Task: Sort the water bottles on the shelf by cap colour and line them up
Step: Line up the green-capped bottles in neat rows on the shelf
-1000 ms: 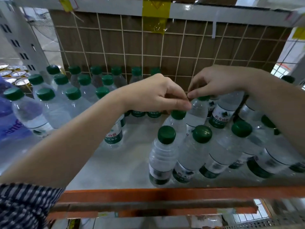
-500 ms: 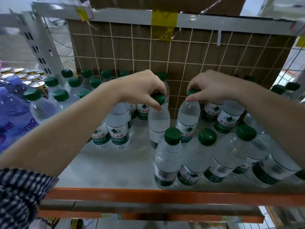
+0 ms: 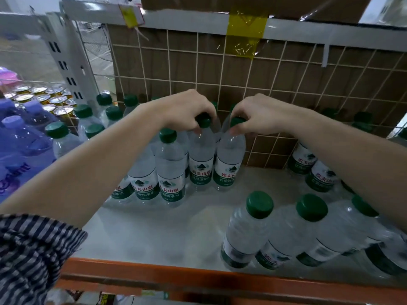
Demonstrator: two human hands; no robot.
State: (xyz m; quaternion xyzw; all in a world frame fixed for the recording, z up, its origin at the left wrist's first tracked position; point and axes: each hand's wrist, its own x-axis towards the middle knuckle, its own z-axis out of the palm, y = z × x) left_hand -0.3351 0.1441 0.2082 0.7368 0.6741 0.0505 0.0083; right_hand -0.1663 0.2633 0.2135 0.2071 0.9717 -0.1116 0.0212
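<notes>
Left hand pinches one bottle by its green cap. Right hand pinches its neighbour the same way. Both stand upright, side by side, at the back of the shelf. Red label lettering reads 农夫山泉.

Both forearms extended forward, converging. Left hand palm down, fingers curled round left cap. Right hand palm down, fingertips pinching right cap. Hands near, not touching. Striped sleeve at left elbow.
</notes>
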